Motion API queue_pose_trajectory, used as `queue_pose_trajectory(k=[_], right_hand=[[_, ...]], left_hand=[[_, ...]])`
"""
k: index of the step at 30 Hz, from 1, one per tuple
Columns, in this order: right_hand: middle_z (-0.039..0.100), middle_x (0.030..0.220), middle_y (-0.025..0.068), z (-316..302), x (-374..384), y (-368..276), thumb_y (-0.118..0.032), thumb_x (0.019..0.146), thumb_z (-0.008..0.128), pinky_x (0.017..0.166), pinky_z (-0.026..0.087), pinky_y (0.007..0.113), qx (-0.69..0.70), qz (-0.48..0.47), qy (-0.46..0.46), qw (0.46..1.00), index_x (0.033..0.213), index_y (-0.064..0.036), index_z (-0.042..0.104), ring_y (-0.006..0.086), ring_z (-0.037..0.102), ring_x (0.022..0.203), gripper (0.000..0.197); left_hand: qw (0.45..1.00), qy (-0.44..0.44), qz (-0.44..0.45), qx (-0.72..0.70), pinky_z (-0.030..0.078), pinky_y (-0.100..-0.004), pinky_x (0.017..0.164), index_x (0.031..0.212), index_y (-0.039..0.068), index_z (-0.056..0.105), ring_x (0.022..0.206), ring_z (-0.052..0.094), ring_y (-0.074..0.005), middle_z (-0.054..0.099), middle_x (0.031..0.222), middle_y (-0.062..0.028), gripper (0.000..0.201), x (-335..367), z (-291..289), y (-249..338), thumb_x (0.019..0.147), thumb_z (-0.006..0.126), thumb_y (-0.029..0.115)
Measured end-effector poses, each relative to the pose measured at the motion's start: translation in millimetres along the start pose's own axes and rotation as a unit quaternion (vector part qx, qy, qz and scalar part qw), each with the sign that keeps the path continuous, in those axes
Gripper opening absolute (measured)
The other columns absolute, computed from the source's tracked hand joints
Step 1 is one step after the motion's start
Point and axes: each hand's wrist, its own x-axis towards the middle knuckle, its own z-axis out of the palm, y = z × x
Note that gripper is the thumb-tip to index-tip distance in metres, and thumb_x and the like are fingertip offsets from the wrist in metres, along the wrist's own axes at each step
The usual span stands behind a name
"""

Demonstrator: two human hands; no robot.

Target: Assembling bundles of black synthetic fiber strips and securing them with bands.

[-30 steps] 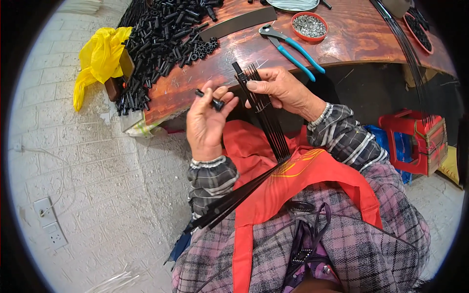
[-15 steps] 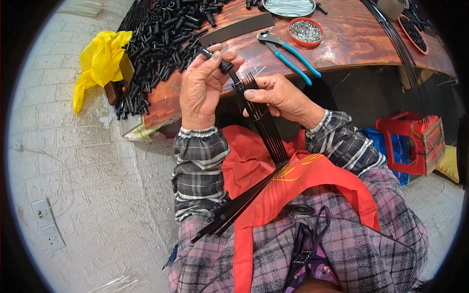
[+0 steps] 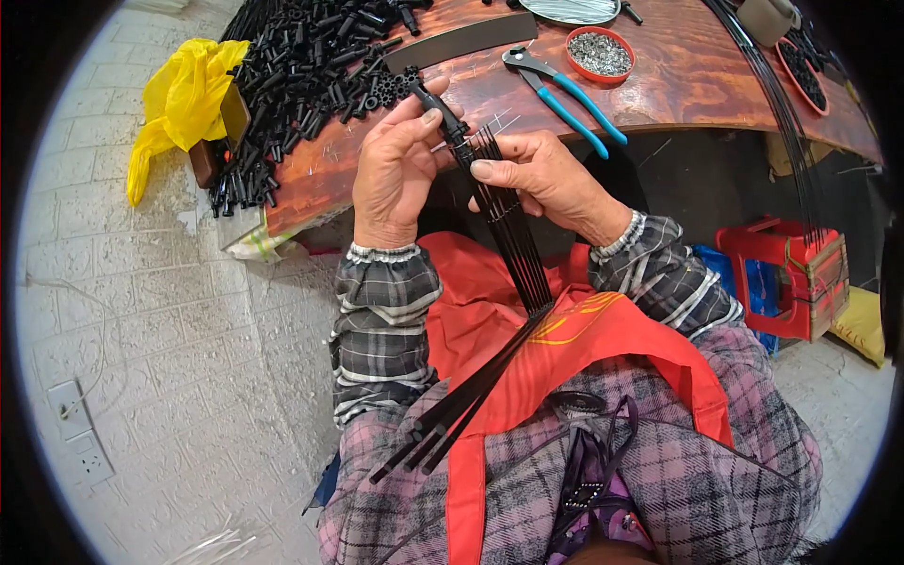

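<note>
Rods [image 3: 516, 242], slim, black and bundled, sit in the right hand [image 3: 557, 184]; left hand [image 3: 394, 179] pinches a black fitting [image 3: 446, 114].

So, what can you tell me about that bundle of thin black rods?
The bundle of thin black rods could be metal or plastic; I can't tell. It slants down-right from the top, then angles down-left across the red cloth, its lower ends spread. The right hand pinches it near the top; the left hand holds a black tubular fitting at its upper end.
</note>
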Motion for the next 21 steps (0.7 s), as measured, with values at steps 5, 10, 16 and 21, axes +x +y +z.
queue_pose_trajectory(k=[5, 10, 16, 21], right_hand=[[0.061, 0.063, 0.0042, -0.8, 2.3, 1.8, -0.023, 0.078, 0.059, 0.031, 0.025, 0.014, -0.003, 0.001, 0.001, 1.000, 0.090, -0.0036, 0.060, 0.0024, 0.050, 0.045, 0.023], [0.062, 0.069, 0.0043, -4.4, 1.4, 1.5, -0.022, 0.081, 0.056, 0.033, 0.027, 0.012, -0.024, 0.017, -0.018, 0.999, 0.101, -0.0037, 0.055, 0.0030, 0.055, 0.051, 0.028], [0.062, 0.068, 0.0056, -3.1, -0.1, -1.1, -0.023, 0.081, 0.056, 0.033, 0.026, 0.012, -0.020, 0.000, -0.033, 0.999, 0.096, -0.0033, 0.055, 0.0016, 0.052, 0.048, 0.025], [0.062, 0.068, 0.0057, -1.9, -1.5, -1.2, -0.024, 0.081, 0.056, 0.033, 0.026, 0.013, -0.008, 0.009, -0.039, 0.999, 0.095, -0.0031, 0.055, 0.0014, 0.050, 0.047, 0.026]], left_hand=[[0.997, 0.057, 0.035, 0.030, 0.047, -0.0274, 0.064, 0.107, -0.001, 0.051, 0.073, 0.056, -0.0135, 0.057, 0.083, -0.0050, 0.030, 2.3, 8.6, -6.8, 0.078, 0.055, 0.006], [0.991, 0.100, 0.055, 0.067, 0.049, -0.0266, 0.062, 0.100, -0.003, 0.055, 0.069, 0.058, -0.0146, 0.059, 0.080, -0.0065, 0.024, 7.0, 5.1, -6.3, 0.077, 0.055, 0.002], [0.996, -0.012, 0.065, 0.060, 0.048, -0.0385, 0.077, 0.111, -0.006, 0.045, 0.088, 0.058, -0.0291, 0.057, 0.094, -0.0157, 0.030, 3.5, 0.1, 0.3, 0.082, 0.048, 0.005], [0.994, -0.074, 0.072, 0.020, 0.046, -0.0418, 0.081, 0.115, -0.006, 0.040, 0.096, 0.054, -0.0323, 0.056, 0.098, -0.0179, 0.035, 4.5, -11.3, -5.6, 0.083, 0.046, 0.005]])
